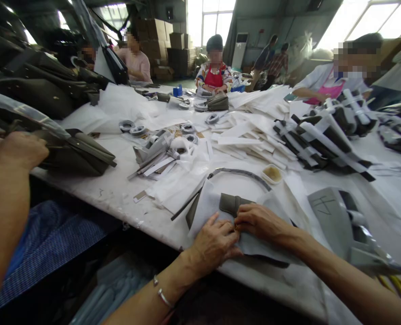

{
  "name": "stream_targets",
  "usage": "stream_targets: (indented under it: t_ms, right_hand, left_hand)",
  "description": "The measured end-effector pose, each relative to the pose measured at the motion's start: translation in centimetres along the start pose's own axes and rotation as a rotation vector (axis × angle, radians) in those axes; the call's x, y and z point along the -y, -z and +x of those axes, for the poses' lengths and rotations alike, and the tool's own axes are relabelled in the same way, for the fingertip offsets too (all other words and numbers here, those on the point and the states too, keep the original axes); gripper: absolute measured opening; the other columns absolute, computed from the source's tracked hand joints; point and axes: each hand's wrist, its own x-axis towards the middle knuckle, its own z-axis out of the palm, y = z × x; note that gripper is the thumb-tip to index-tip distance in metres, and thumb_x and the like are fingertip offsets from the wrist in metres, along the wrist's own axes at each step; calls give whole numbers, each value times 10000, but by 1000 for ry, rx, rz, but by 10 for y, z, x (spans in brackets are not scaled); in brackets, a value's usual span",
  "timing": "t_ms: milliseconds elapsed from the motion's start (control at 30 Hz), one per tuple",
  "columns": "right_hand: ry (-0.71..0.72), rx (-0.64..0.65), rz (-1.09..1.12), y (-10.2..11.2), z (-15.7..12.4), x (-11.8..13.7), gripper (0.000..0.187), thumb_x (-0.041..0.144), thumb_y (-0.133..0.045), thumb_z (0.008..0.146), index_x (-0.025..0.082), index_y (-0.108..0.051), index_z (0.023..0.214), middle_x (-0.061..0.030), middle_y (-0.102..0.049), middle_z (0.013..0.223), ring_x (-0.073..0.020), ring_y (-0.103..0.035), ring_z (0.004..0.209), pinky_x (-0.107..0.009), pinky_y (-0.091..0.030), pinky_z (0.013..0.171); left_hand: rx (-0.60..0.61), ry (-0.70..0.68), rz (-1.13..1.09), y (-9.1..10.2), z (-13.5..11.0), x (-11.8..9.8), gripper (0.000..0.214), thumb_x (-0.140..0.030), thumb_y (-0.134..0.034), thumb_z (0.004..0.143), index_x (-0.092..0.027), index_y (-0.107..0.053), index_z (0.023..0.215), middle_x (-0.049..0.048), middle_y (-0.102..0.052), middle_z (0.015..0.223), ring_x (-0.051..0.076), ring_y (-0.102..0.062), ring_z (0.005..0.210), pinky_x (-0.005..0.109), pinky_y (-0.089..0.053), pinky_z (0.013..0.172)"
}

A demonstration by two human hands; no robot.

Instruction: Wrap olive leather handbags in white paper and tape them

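Lying at the near edge of the white table (122,194), directly before the person, is a grey-brown bag (234,205), partly covered by a white sheet (205,207); its short tab (226,201) shows above the hands, and a dark curved handle (239,171) arches beyond it, away from the person; the right hand (263,221) bends over the bag from the right, its fingertips drawn together just below the tab, though whether they pinch anything is too small to tell; the left hand (214,243) rests on the sheet with its fingers extended, their tips meeting those of the right; whether thumb and forefinger grasp something I cannot tell; a silver bangle (165,298) circles the left wrist.

Just past the handle, to the right, sits a small tub (272,174) with something yellowish in it; nearer on that side lies a grey panel (332,216) with dark marks on it; beyond the bag, to the left, is a heap of grey and white strips (158,153), with tape rolls (137,131) behind; white sheets lie piled farther back, beside dark wrapped bundles (322,140) on the right; at far left a co-worker's hand (17,149) is next to a dark bag (85,153); across the table a person in a red apron (214,79) bends over work, with cardboard boxes (156,31) stacked behind.
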Motion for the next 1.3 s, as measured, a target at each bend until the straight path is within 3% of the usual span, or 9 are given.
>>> stream_targets:
  t_ms: [133, 333, 500, 667, 767, 900, 1067, 1200, 1300]
  right_hand:
    - [-11, -8, -200, -6, -1, 11, 240, 134, -486, 946, 203, -660, 795, -35, -637, 798, -170, -545, 718, -303, -407, 718]
    - [-356, -195, -288, -30, 1, 26, 88, 194, -601, 862, 183, -623, 778, -45, -640, 836, -182, -566, 791, -284, -412, 707]
    - [-492, -315, -166, -34, 1, 28, 78, 215, -657, 837, 188, -639, 766, -28, -656, 844, -174, -581, 814, -271, -410, 701]
    - [-574, -437, 119, -30, -3, 24, 57, 193, -707, 794, 197, -668, 753, 4, -674, 803, -149, -604, 779, -239, -423, 691]
    - [-576, -444, 194, -27, -3, 22, 28, 185, -684, 806, 201, -705, 796, -1, -706, 842, -150, -630, 809, -233, -434, 708]
    - [-534, -347, 143, -17, -5, 30, 146, 197, -599, 877, 197, -741, 841, -29, -730, 886, -165, -653, 834, -251, -443, 743]
    - [-399, -231, -11, -14, -16, 37, 271, 234, -475, 976, 219, -744, 940, -46, -723, 913, -200, -661, 876, -307, -470, 802]
    - [-350, -331, -212, -33, -30, 30, 230, 251, -553, 941, 227, -690, 1125, -73, -710, 998, -261, -648, 949, -397, -487, 848]
    - [-292, -414, -247, -49, -37, 25, 259, 235, -553, 940, 222, -660, 1175, -84, -707, 1064, -260, -647, 983, -415, -503, 881]
  left_hand:
    - [-40, -11, -40, -3, 0, 0, 305, -436, -670, 877, -220, -620, 1087, 40, -693, 1032, 212, -639, 1063, 479, -393, 1121]
    - [-193, -80, -29, -7, 3, 8, 181, -330, -564, 950, -208, -630, 1066, 54, -712, 1011, 233, -671, 1027, 492, -487, 1034]
    - [-293, -218, 64, -3, 4, 13, 247, -282, -440, 1003, -201, -637, 1128, 61, -721, 1073, 199, -684, 995, 403, -530, 990]
    - [-303, -271, 150, 3, 2, 3, 342, -162, -423, 991, -185, -599, 1284, 66, -663, 1268, 214, -591, 1208, 365, -485, 1026]
    - [-290, -217, 164, 2, 1, -4, 344, -183, -442, 991, -195, -589, 1301, 54, -649, 1298, 215, -576, 1227, 393, -437, 1067]
    - [-266, -176, 110, -2, 1, -12, 288, -224, -471, 992, -176, -612, 1238, 48, -695, 1186, 195, -602, 1176, 387, -428, 1067]
    - [-87, -60, 15, 1, 5, -8, 191, -241, -510, 975, -238, -663, 1090, 20, -701, 1097, 164, -617, 1125, 368, -449, 1052]
    - [-102, -93, 82, -3, 2, -6, 222, -224, -501, 977, -230, -649, 1143, 21, -622, 1311, 163, -463, 1342, 348, -387, 1125]
    - [-123, -101, 151, -12, 0, -13, 231, -223, -467, 992, -194, -643, 1140, 33, -637, 1292, 162, -468, 1337, 353, -359, 1142]
